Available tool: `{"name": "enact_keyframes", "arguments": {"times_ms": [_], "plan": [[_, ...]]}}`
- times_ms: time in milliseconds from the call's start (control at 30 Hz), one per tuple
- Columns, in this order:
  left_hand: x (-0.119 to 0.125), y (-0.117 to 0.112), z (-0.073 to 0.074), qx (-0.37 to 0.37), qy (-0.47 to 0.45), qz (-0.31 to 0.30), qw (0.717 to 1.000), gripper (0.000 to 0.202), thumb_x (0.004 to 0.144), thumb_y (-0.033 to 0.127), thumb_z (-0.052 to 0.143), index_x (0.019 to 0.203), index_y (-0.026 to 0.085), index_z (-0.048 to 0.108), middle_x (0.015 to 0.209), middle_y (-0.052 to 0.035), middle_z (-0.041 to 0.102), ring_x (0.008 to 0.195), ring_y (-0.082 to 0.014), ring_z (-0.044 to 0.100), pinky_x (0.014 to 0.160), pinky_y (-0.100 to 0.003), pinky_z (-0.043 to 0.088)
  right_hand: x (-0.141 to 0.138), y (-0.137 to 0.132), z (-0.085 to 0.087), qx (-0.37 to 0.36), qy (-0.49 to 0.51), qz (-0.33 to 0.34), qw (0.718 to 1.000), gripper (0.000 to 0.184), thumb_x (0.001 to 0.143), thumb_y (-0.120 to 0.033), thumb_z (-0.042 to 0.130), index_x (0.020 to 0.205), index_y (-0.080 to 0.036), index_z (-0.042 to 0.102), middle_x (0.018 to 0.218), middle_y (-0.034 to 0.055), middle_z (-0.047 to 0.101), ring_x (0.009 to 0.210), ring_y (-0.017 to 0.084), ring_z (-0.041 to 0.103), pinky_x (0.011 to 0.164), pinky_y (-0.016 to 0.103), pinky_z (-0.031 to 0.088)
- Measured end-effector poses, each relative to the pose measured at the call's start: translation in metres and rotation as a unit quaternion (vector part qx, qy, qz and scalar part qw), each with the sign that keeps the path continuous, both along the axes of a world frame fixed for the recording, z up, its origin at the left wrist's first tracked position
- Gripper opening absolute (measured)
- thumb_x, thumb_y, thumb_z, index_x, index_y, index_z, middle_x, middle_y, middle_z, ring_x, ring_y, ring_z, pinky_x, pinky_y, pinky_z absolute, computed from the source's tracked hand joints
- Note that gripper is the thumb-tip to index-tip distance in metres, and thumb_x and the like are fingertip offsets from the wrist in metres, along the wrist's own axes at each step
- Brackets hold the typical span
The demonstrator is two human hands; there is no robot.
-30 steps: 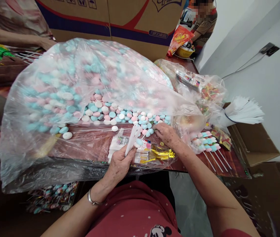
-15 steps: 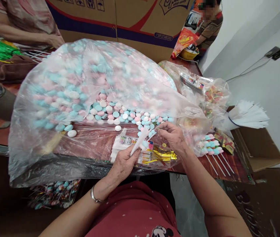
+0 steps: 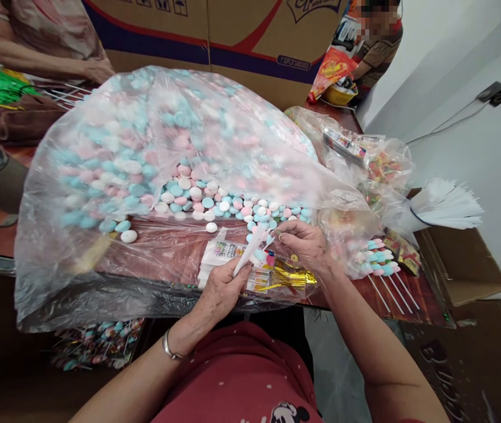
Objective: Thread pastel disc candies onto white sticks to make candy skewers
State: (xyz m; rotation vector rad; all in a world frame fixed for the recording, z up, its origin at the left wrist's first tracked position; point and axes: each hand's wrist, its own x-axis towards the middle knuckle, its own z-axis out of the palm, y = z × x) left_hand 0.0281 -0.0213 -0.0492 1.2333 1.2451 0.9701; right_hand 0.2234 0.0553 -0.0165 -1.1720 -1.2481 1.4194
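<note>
My left hand (image 3: 224, 286) is closed round a small bundle of white plastic sticks (image 3: 250, 249), which slants up to the right. My right hand (image 3: 303, 244) pinches the tip of a thin white stick (image 3: 270, 239) beside the bundle's upper end. Just beyond the hands lie loose pink, blue and white candies (image 3: 224, 205), spilling from a big clear plastic bag (image 3: 69, 258). Under and beside my left hand are printed clear packets (image 3: 219, 249), with gold twist ties (image 3: 292, 276) to their right.
Candy skewers (image 3: 380, 264) lie at the right, near white sticks in a holder (image 3: 447, 205) and an open carton (image 3: 462, 270). A large cardboard box (image 3: 233, 53) stands behind the bag. Two other people work at the far left and far right. Finished-looking lollipops (image 3: 100, 343) fill a space below the table.
My right hand has shifted slightly left, its fingertips closer to the stick bundle. My left hand keeps its hold in nearly the same place.
</note>
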Motion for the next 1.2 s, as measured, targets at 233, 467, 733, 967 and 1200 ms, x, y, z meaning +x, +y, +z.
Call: {"name": "enact_keyframes", "arguments": {"times_ms": [233, 467, 733, 967, 1200], "plan": [[-0.001, 0.0, 0.003, 0.0, -0.018, 0.006, 1.0, 0.034, 0.083, 0.044, 0.055, 0.059, 0.019, 0.052, 0.051, 0.004, 0.045, 0.05, -0.011, 0.038, 0.05, -0.023, 0.033, -0.008, -0.022, -0.005, 0.199, -0.224, 0.094, 0.949, 0.018, 0.084, -0.028, 0.062, 0.093, -0.025, 0.078, 0.092, 0.0033, 0.078, 0.082, 0.017, 0.071, 0.08, 0.031, 0.057], [-0.002, -0.003, -0.002, -0.015, -0.04, 0.044, 0.998, 0.035, 0.081, 0.046, 0.059, 0.059, 0.019, 0.055, 0.049, 0.0043, 0.044, 0.049, -0.0105, 0.036, 0.047, -0.023, 0.03, 0.002, -0.015, 0.002, 0.223, -0.315, 0.057, 0.921, 0.035, 0.093, -0.031, 0.051, 0.124, -0.025, 0.066, 0.094, 0.0013, 0.077, 0.081, 0.016, 0.069, 0.078, 0.03, 0.055], [-0.001, -0.004, -0.009, -0.035, -0.053, 0.092, 0.994, 0.033, 0.08, 0.046, 0.062, 0.063, 0.019, 0.056, 0.048, 0.0047, 0.044, 0.048, -0.0099, 0.037, 0.046, -0.023, 0.031, 0.008, 0.015, -0.005, 0.262, -0.617, 0.156, 0.725, 0.021, 0.095, -0.015, 0.046, 0.101, -0.017, 0.066, 0.105, 0.0112, 0.067, 0.102, 0.021, 0.059, 0.087, 0.032, 0.047], [0.0, -0.003, -0.012, -0.04, -0.073, 0.087, 0.993, 0.032, 0.081, 0.045, 0.062, 0.063, 0.019, 0.054, 0.049, 0.0055, 0.045, 0.045, -0.0082, 0.033, 0.044, -0.022, 0.028, 0.011, 0.01, -0.017, 0.263, -0.594, 0.057, 0.758, 0.025, 0.089, -0.015, 0.048, 0.108, -0.018, 0.064, 0.101, 0.0092, 0.07, 0.092, 0.021, 0.062, 0.081, 0.03, 0.046], [-0.001, -0.003, -0.013, -0.04, -0.065, 0.08, 0.994, 0.03, 0.083, 0.043, 0.06, 0.069, 0.017, 0.059, 0.05, 0.0061, 0.043, 0.046, -0.0082, 0.032, 0.044, -0.022, 0.027, 0.008, -0.001, -0.027, 0.315, -0.475, 0.036, 0.821, 0.02, 0.085, -0.015, 0.049, 0.098, -0.021, 0.064, 0.091, 0.0041, 0.069, 0.078, 0.017, 0.061, 0.073, 0.027, 0.047]]}}
